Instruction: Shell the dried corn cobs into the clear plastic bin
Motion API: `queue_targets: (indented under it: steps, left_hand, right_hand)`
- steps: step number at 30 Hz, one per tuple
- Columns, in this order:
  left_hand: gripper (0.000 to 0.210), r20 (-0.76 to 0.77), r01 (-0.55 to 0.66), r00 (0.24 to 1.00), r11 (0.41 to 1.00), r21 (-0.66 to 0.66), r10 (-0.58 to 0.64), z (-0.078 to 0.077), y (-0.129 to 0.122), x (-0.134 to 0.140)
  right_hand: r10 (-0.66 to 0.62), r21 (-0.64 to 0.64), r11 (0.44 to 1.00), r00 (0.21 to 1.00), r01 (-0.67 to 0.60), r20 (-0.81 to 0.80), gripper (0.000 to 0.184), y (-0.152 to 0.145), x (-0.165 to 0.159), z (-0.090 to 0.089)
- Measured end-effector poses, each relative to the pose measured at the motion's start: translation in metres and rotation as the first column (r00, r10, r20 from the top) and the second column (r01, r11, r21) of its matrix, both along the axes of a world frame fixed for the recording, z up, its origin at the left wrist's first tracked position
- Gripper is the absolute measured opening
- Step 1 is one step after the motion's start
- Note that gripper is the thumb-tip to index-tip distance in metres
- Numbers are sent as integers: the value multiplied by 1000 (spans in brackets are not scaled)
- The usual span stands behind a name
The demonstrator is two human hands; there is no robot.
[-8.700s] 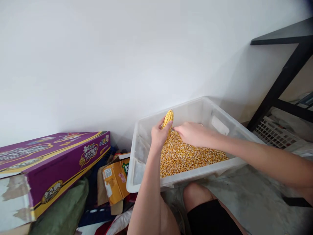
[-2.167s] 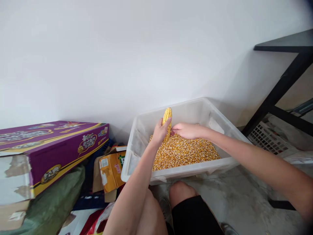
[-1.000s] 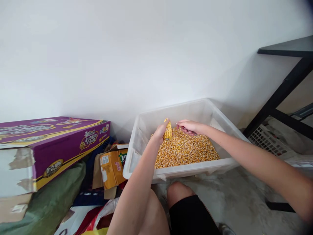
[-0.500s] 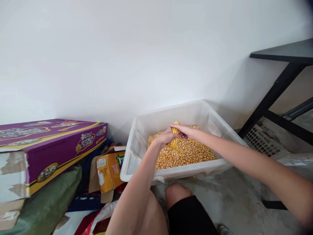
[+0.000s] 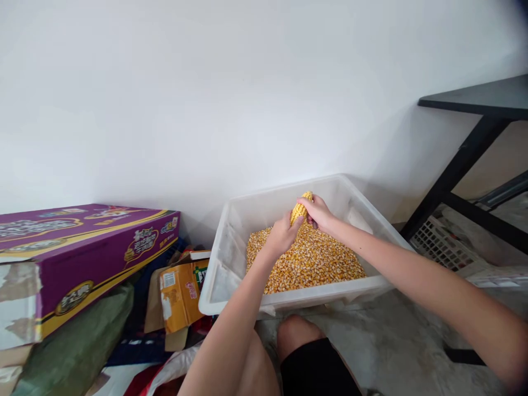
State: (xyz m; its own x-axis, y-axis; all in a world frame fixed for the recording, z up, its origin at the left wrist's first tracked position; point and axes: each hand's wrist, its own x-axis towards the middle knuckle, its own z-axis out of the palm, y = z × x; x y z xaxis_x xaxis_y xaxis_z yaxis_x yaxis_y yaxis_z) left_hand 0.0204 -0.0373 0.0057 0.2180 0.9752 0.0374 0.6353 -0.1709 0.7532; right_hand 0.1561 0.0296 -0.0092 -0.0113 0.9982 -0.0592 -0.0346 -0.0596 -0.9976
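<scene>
A yellow corn cob [image 5: 300, 211] is held between both hands, tilted with its upper end leaning right. My left hand [image 5: 285, 231] is closed round its lower part, thumb along the kernels. Higher up, my right hand [image 5: 317, 212] grips the cob from the right side, fingers curled behind it. Below them, loose corn kernels [image 5: 313, 267] lie heaped in a translucent white plastic tub [image 5: 289, 297]. The cob's lower end is partly hidden by my left hand.
Left of the tub stand a purple printed carton [image 5: 99, 247], a torn orange box [image 5: 181, 297] and a green sack [image 5: 82, 341]. A black table [image 5: 478, 104] with slanted legs rises at the right, a white basket [image 5: 441, 245] beneath it. A white wall is behind.
Both hands have lifted the corn cob slightly away from the kernels. It now leans to the right, and more of its upper part shows.
</scene>
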Motion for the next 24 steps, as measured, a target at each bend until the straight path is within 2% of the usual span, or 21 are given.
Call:
queue_targets:
  steps: [3, 9, 16, 19, 24]
  left_hand:
    - [48, -85, 36, 996, 996, 75, -30, 2, -2, 5]
    - [44, -205, 66, 978, 990, 128, -39, 4, -4, 7]
    - [51, -349, -51, 931, 983, 177, 111, 1, 0, 7]
    - [50, -359, 17, 932, 982, 190, 53, 2, 0, 7]
    - [52, -329, 80, 944, 982, 169, -21, 14, -6, 1]
  right_hand:
    - [-14, 29, 1000, 999, 12, 40, 28, 2, 3, -3]
    - [2, 49, 999, 1000, -3, 6, 27, 4, 1, -6]
    - [-25, -2, 1000, 997, 25, 70, 32, -2, -2, 1]
    - [-1, 15, 1000, 997, 0, 78, 32, -5, -1, 5]
    - [71, 4, 997, 997, -71, -3, 26, -11, 1, 14]
